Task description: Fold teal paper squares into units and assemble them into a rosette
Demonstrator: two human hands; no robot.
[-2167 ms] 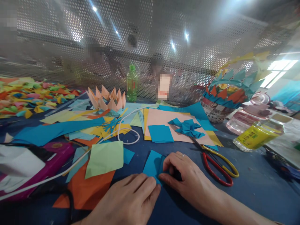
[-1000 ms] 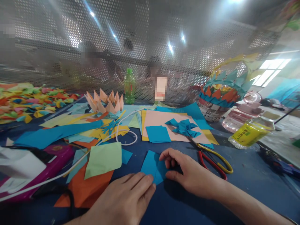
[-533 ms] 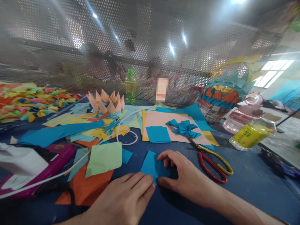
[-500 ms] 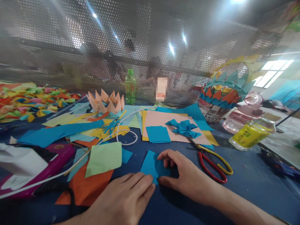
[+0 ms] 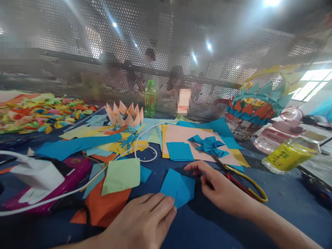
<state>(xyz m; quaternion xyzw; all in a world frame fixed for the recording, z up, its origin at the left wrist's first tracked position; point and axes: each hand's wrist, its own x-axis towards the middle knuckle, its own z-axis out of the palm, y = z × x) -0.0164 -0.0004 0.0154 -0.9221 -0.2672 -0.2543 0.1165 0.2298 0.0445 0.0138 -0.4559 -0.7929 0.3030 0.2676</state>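
A square of blue paper (image 5: 178, 186) with a crease near its lower part lies on the dark blue table. My left hand (image 5: 147, 218) is closed at its lower left corner, fingertips on the paper and thumb close beside them. To the right of the paper, my right hand (image 5: 210, 183) hovers with its fingers apart and curved, holding nothing. Beyond it are a small stack of blue squares (image 5: 179, 151) and a folded blue paper shape (image 5: 209, 145), both on pale pink sheets (image 5: 168, 133). Scissors (image 5: 259, 190) with red and yellow handles lie behind my right wrist, partly hidden.
A green paper square (image 5: 121, 175), orange paper (image 5: 103, 205) and a magenta power strip (image 5: 77, 169) with a white cable lie left. Behind stand a peach folded-paper ring (image 5: 126, 116) and a green bottle (image 5: 150, 100). A paper basket (image 5: 246, 121) and a yellow-labelled bottle (image 5: 287, 155) are right.
My right hand has let go of the blue paper and drawn back to the right, showing more of the sheet. My left hand stays at its corner. The whole view has shifted slightly.
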